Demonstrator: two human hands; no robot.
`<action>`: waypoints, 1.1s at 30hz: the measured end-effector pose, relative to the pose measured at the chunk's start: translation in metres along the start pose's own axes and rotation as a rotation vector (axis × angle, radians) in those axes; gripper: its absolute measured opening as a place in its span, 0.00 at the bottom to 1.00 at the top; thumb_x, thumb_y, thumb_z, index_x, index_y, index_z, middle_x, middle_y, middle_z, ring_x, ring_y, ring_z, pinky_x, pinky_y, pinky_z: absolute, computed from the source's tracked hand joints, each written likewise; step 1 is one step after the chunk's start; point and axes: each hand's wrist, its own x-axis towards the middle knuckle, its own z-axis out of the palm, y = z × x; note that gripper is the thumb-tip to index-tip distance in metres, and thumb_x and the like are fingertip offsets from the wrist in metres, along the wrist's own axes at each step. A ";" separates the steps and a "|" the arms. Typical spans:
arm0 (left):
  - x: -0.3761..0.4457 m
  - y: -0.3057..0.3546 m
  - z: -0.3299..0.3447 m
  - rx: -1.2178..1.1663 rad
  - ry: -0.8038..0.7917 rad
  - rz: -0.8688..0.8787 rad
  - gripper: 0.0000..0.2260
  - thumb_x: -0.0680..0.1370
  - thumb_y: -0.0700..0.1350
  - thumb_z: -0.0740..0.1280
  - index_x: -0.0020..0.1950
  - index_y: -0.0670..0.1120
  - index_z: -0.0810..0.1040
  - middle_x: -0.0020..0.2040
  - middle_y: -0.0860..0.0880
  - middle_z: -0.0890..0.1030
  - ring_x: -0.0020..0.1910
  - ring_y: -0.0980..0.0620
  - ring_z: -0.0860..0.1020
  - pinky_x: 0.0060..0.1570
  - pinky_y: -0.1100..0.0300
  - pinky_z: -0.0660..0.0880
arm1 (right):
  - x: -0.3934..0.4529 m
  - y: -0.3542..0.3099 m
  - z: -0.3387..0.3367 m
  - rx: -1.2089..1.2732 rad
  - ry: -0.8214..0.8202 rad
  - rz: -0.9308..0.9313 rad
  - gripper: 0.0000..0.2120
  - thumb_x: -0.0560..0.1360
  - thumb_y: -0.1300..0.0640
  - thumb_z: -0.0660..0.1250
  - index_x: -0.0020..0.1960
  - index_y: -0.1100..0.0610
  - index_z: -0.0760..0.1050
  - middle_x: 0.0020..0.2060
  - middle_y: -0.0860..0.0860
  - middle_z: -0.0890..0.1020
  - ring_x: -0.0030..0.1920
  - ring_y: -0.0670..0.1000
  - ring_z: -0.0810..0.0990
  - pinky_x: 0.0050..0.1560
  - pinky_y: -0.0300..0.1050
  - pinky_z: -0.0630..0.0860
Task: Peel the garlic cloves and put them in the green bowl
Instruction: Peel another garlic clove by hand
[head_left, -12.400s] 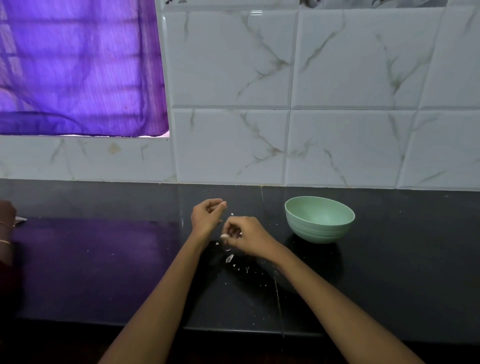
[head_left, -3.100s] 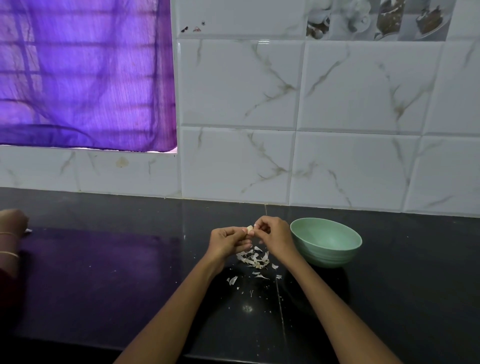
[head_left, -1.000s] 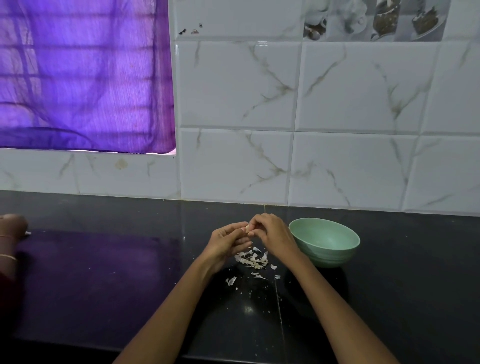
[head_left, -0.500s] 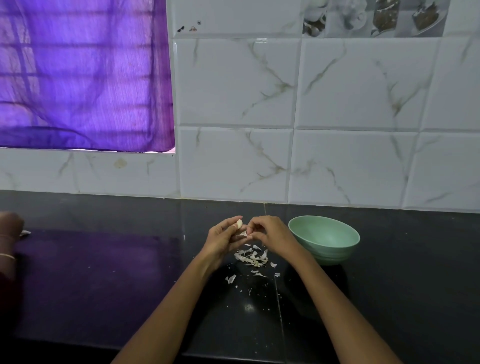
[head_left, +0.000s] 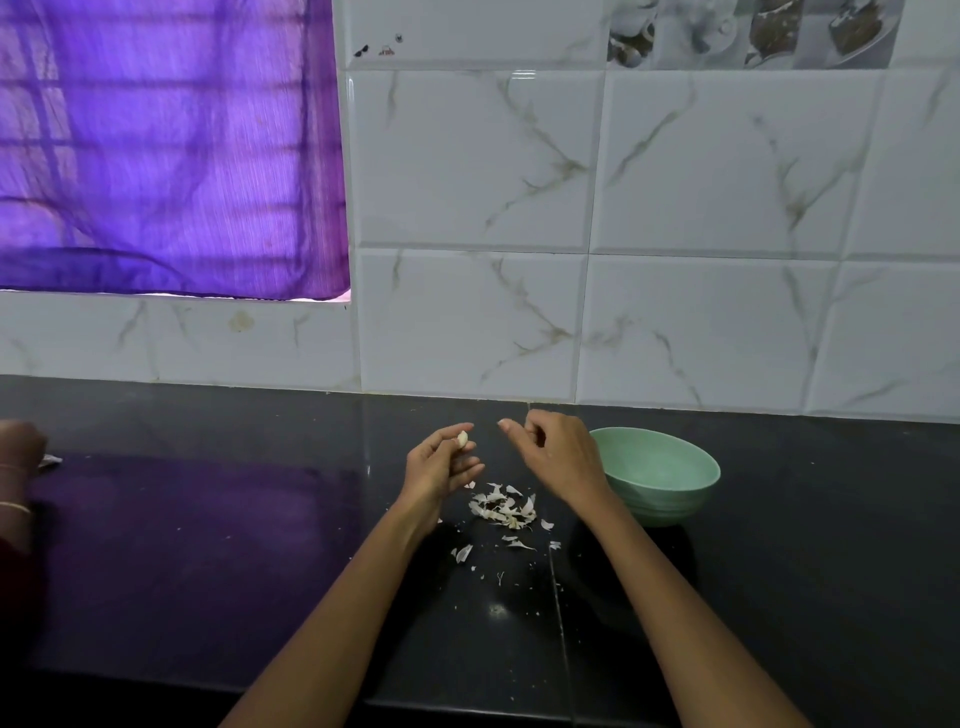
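- While the left hand (head_left: 441, 467) pinches a small pale garlic clove (head_left: 462, 439) over the black counter (head_left: 208, 545), papery white peels (head_left: 501, 506) lie below.
- Right hand (head_left: 558, 454) — fingers loosely curled, holding nothing — hovers beside the round green bowl (head_left: 670, 499).

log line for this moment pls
left hand pinches garlic clove | right hand apart, holds nothing visible | peels on counter | green bowl beside
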 end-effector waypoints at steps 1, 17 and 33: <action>0.001 0.000 0.000 0.008 0.012 -0.009 0.09 0.79 0.36 0.59 0.50 0.44 0.78 0.40 0.47 0.76 0.36 0.52 0.76 0.36 0.63 0.80 | 0.001 0.001 -0.001 0.009 0.026 0.024 0.20 0.75 0.50 0.64 0.29 0.53 0.62 0.23 0.48 0.68 0.28 0.50 0.68 0.31 0.43 0.64; 0.001 0.003 -0.003 -0.195 0.013 -0.099 0.06 0.80 0.36 0.59 0.47 0.42 0.75 0.43 0.47 0.79 0.40 0.52 0.77 0.36 0.65 0.80 | 0.001 0.001 0.001 0.059 -0.326 0.023 0.26 0.67 0.56 0.73 0.61 0.50 0.65 0.41 0.47 0.79 0.38 0.50 0.79 0.47 0.50 0.78; 0.000 0.002 -0.001 -0.127 -0.004 -0.091 0.04 0.77 0.36 0.64 0.45 0.41 0.78 0.31 0.49 0.83 0.31 0.57 0.81 0.35 0.67 0.79 | 0.002 0.002 0.007 0.025 -0.049 -0.062 0.05 0.68 0.64 0.72 0.41 0.56 0.78 0.34 0.46 0.75 0.33 0.44 0.72 0.40 0.39 0.68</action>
